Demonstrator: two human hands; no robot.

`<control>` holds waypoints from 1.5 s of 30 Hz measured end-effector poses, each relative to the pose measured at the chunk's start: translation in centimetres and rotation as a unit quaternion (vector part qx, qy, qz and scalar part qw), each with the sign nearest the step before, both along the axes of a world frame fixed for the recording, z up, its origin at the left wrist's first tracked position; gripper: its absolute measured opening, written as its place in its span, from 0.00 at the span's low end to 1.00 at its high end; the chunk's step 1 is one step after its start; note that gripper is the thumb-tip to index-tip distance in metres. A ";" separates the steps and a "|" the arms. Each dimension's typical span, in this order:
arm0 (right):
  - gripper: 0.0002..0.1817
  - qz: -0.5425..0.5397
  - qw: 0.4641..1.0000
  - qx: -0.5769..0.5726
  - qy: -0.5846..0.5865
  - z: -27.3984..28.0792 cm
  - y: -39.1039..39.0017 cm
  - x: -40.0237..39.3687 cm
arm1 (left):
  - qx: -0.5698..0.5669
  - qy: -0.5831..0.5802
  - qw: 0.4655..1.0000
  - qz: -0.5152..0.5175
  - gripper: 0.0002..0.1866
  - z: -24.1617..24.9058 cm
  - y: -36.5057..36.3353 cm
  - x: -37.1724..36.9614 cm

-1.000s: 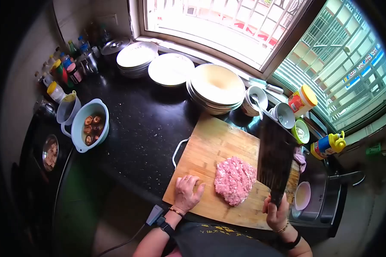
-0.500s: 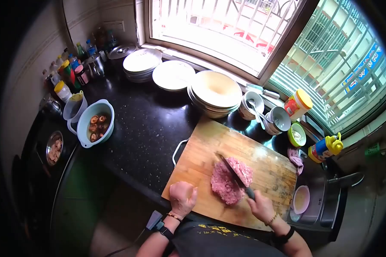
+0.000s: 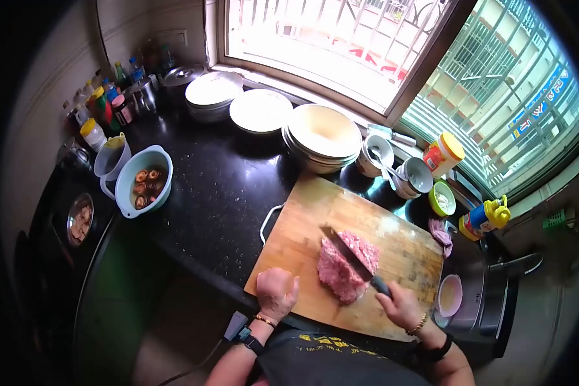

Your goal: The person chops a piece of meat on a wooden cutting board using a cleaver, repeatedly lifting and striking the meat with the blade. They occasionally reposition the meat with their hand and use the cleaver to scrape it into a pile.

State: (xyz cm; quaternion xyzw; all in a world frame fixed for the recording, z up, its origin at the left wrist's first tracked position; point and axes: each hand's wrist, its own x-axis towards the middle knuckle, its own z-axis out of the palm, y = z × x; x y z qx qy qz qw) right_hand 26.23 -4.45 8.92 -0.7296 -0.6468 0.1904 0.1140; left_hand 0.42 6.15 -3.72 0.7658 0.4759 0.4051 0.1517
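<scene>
Showing pale flecks, the pink minced meat [image 3: 339, 276] looks lumpy.

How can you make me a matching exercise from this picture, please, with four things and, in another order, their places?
1. Knife
2. Mushrooms
3. Left hand
4. Cloth

A. On the left part of the board
B. At the board's right end
C. Across the pink meat
D. In the light blue bowl

Pairs: 1-C, 2-D, 3-A, 4-B
</scene>
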 end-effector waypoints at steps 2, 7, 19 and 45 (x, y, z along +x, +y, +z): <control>0.11 -0.017 0.995 0.060 0.078 3.9 0.2 -1.2 | 0.003 0.002 1.000 -0.003 0.08 -0.2 0.0 0.1; 0.11 -0.019 0.992 0.117 0.037 -2.2 0.1 -1.7 | 0.007 -0.007 1.000 -0.002 0.07 -0.1 0.0 0.1; 0.13 -0.025 0.999 0.021 -0.027 -2.9 -0.2 -1.7 | 0.011 -0.009 1.000 -0.002 0.07 0.0 0.1 0.2; 0.12 -0.121 0.989 -0.063 0.064 -0.5 -6.1 -2.2 | 0.002 0.000 1.000 -0.005 0.07 -0.1 0.0 0.1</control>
